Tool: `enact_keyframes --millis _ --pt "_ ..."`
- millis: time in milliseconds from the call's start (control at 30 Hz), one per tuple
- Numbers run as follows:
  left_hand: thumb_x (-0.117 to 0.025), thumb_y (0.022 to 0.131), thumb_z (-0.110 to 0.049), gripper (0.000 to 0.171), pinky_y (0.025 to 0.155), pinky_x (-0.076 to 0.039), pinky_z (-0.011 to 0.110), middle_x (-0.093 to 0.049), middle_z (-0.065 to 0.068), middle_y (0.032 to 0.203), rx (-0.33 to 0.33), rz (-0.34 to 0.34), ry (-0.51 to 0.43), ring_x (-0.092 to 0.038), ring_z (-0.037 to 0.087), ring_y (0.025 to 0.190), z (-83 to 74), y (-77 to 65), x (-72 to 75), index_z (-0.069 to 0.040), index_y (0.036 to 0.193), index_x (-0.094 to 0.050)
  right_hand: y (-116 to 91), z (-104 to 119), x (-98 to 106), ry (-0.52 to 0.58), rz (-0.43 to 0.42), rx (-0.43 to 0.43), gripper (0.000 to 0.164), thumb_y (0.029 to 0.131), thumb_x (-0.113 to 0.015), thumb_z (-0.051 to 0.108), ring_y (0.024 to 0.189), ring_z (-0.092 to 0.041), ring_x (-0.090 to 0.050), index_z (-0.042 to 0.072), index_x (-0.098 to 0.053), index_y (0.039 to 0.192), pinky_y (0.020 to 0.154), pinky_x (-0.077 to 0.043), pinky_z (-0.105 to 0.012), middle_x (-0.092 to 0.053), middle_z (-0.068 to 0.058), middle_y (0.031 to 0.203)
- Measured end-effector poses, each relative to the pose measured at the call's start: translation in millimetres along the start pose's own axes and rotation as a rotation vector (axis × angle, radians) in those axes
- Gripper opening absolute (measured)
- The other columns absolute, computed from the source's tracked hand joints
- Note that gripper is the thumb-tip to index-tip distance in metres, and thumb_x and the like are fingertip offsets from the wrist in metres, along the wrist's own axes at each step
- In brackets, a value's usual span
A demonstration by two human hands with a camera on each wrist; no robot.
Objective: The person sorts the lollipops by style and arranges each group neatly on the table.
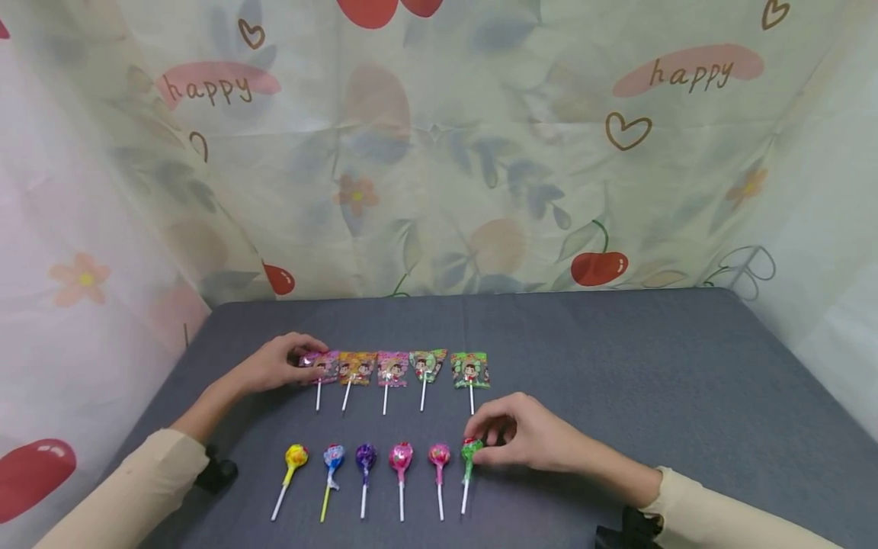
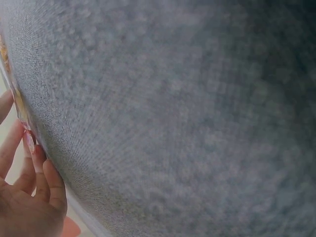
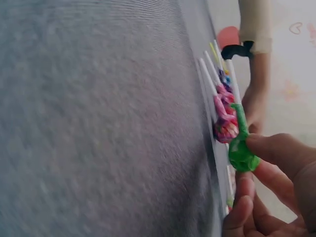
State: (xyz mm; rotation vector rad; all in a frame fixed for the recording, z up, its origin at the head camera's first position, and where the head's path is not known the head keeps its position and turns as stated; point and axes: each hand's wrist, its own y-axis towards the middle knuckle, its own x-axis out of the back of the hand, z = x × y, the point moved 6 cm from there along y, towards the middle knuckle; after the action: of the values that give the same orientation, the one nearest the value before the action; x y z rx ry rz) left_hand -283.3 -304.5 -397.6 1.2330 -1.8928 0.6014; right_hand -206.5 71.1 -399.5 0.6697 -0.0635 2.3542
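Note:
My right hand (image 1: 528, 435) pinches a green round lollipop (image 1: 469, 451) by its wrapped head between thumb and fingers. It is the rightmost of the front row, and its white stick points toward me. In the right wrist view, the thumb presses against the green head (image 3: 242, 154). At the left end of the back row, my left hand (image 1: 284, 362) grips a flat-wrapped lollipop in a pink-purple packet (image 1: 328, 366), thumb on the near side and fingers on the far side. The left wrist view shows the left hand (image 2: 34, 197) at the packet's edge, partly hiding it.
Beside the left packet lie an orange one (image 1: 357, 367), a pink one (image 1: 393, 369) and green ones (image 1: 470, 369). The front row also has yellow (image 1: 296, 456), blue (image 1: 334, 456), purple (image 1: 366, 456) and pink (image 1: 401, 457) lollipops. Grey cloth (image 1: 617, 366) covers the table; printed curtains (image 1: 439, 152) surround it.

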Motion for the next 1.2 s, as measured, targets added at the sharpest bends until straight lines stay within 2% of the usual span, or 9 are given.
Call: enact_keyframes --millis 233,367,633,767,933,1200 --pt "-0.078 0.092 -0.025 0.042 0.084 -0.046 0.047 -0.060 0.014 0.117 0.007 -0.008 0.017 -0.055 0.032 0.102 0.8 -1.8 0.5 -0.002 0.126 -0.066 0 -5 -5 -0.009 0.081 -0.013 0.015 0.087 -0.083 0.016 0.077 -0.010 -0.062 0.016 -0.077 0.101 0.064 -0.050 -0.025 -0.070 0.007 0.089" --pt "-0.077 0.093 -0.026 0.042 0.084 -0.046 0.047 -0.059 0.014 0.118 0.008 -0.004 0.016 -0.055 0.033 0.103 0.1 -2.2 0.7 -0.002 0.126 -0.066 1 -7 -6 -0.021 0.080 -0.006 0.016 0.087 -0.083 0.017 0.078 -0.013 -0.063 0.016 -0.076 0.102 0.065 -0.050 -0.025 -0.070 0.007 0.091" --pt "-0.077 0.092 -0.026 0.042 0.085 -0.046 0.047 -0.060 0.014 0.117 0.014 -0.004 0.015 -0.055 0.032 0.103 0.6 -2.3 0.8 -0.003 0.126 -0.066 2 -10 -6 -0.010 0.096 -0.050 0.024 0.086 -0.084 0.023 0.083 -0.016 -0.063 0.016 -0.075 0.107 0.067 -0.048 -0.025 -0.069 0.007 0.097" --pt "-0.078 0.092 -0.025 0.042 0.085 -0.046 0.047 -0.060 0.014 0.118 0.004 -0.006 0.009 -0.055 0.032 0.103 1.4 -2.3 0.6 -0.003 0.126 -0.066 1 -8 -4 0.000 0.086 -0.031 0.026 0.086 -0.085 0.024 0.085 -0.019 -0.063 0.014 -0.074 0.108 0.067 -0.049 -0.026 -0.069 0.004 0.099" --pt "-0.078 0.092 -0.022 0.044 0.084 -0.047 0.047 -0.060 0.015 0.121 -0.017 -0.015 -0.021 -0.057 0.032 0.104 2.6 -3.1 2.5 -0.002 0.129 -0.064 -6 -9 5 0.040 0.057 -0.016 0.031 0.086 -0.084 0.021 0.088 -0.024 -0.064 0.010 -0.072 0.112 0.069 -0.051 -0.029 -0.069 -0.006 0.102" --pt "-0.077 0.092 -0.015 0.050 0.087 -0.051 0.054 -0.058 0.021 0.130 -0.076 -0.051 -0.062 -0.059 0.041 0.112 -2.9 -9.1 9.1 0.000 0.135 -0.058 -32 -19 35 0.069 -0.004 -0.083 0.034 0.088 -0.082 0.017 0.094 -0.028 -0.064 0.006 -0.070 0.117 0.072 -0.053 -0.030 -0.067 -0.013 0.107"
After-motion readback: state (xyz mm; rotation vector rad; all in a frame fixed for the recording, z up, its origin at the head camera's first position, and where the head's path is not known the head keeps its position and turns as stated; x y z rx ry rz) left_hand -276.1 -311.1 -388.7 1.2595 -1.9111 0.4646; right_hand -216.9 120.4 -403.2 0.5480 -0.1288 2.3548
